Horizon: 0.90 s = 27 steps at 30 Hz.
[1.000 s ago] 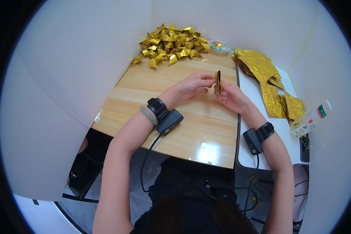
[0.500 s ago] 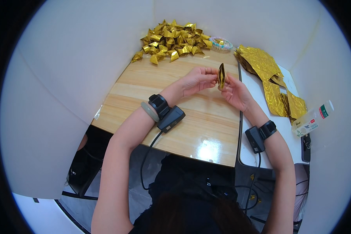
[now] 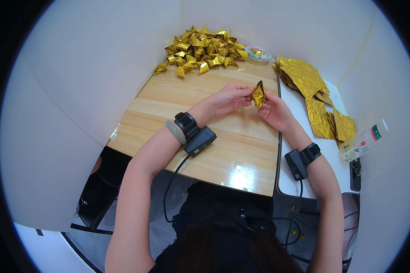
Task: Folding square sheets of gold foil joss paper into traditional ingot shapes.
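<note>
Above the right part of the wooden table (image 3: 182, 136), a folded gold foil paper ingot (image 3: 258, 94) is held upright between my two hands. My left hand (image 3: 232, 98) pinches its left side with thumb and fingers. On the other side, the fingers of my right hand (image 3: 275, 110) are closed on it. Its pointed ends face away and toward me, and a shiny hollow shows in its middle. At the far edge of the table lies a heap of finished-looking gold paper ingots (image 3: 200, 49).
Right of the table, a white tabletop (image 3: 298, 179) carries stacked gold foil sheets (image 3: 300, 77), a clear bottle (image 3: 364, 141) and a dark phone-like object (image 3: 356, 175). A small pastel basket (image 3: 258, 55) stands beside the heap. Pale walls enclose the space. Cables hang from black wrist devices (image 3: 200, 141).
The gold paper ingot has opened wider, from a narrow slit to a broader hollow with its gold middle showing. Both hands have shifted slightly and still hold it.
</note>
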Each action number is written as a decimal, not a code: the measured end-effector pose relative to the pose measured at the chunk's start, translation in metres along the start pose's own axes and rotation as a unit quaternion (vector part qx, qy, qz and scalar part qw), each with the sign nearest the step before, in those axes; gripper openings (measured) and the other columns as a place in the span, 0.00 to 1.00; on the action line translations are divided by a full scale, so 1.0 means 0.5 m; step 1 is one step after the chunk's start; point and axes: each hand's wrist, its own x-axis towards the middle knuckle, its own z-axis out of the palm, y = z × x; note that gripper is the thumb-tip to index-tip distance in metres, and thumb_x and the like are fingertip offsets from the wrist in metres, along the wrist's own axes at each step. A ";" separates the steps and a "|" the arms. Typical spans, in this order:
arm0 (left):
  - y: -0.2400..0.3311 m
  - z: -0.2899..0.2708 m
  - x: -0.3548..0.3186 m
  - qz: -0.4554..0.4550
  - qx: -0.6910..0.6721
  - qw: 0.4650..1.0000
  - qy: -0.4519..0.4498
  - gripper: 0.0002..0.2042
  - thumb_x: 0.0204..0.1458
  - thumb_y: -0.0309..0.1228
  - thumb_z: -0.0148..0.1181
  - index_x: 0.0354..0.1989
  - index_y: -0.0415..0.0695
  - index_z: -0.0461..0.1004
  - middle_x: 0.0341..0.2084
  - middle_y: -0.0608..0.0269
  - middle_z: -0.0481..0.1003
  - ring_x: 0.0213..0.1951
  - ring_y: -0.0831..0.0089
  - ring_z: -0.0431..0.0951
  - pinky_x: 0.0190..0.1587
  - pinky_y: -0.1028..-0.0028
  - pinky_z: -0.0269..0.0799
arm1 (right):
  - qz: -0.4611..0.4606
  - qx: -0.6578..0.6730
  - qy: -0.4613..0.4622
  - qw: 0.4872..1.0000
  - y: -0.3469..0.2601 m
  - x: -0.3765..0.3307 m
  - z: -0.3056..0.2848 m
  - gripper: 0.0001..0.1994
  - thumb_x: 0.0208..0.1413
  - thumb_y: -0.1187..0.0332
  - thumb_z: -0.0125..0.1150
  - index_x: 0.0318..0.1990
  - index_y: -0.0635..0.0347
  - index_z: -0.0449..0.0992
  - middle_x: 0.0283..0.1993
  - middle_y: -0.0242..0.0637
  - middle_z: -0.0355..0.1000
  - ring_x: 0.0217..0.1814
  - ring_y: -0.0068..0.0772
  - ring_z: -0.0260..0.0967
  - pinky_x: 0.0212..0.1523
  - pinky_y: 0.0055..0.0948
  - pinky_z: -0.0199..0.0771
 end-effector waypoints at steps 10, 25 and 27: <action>-0.001 0.008 0.002 0.016 -0.022 1.000 0.005 0.10 0.54 0.36 0.50 0.39 0.44 0.69 0.31 0.69 0.70 0.33 0.84 0.69 0.35 0.83 0.69 | -0.002 0.007 0.034 0.999 0.005 -0.002 0.018 0.09 0.56 0.64 0.48 0.41 0.55 0.68 0.33 0.24 0.67 0.27 0.14 0.58 0.21 0.12 0.59; -0.022 -0.005 0.016 -0.025 -0.054 0.998 -0.017 0.12 0.55 0.38 0.46 0.43 0.45 0.68 0.38 0.68 0.71 0.38 0.80 0.69 0.39 0.80 0.64 | 0.020 -0.025 0.023 0.999 0.008 0.010 0.006 0.09 0.57 0.65 0.45 0.40 0.58 0.67 0.32 0.27 0.67 0.29 0.17 0.61 0.25 0.15 0.65; -0.024 -0.010 0.018 -0.032 -0.054 0.998 -0.005 0.13 0.54 0.39 0.47 0.42 0.46 0.68 0.36 0.69 0.70 0.36 0.80 0.68 0.38 0.80 0.64 | 0.025 -0.011 -0.006 1.000 0.008 0.014 -0.012 0.09 0.57 0.65 0.44 0.41 0.59 0.67 0.33 0.28 0.67 0.30 0.17 0.62 0.28 0.16 0.67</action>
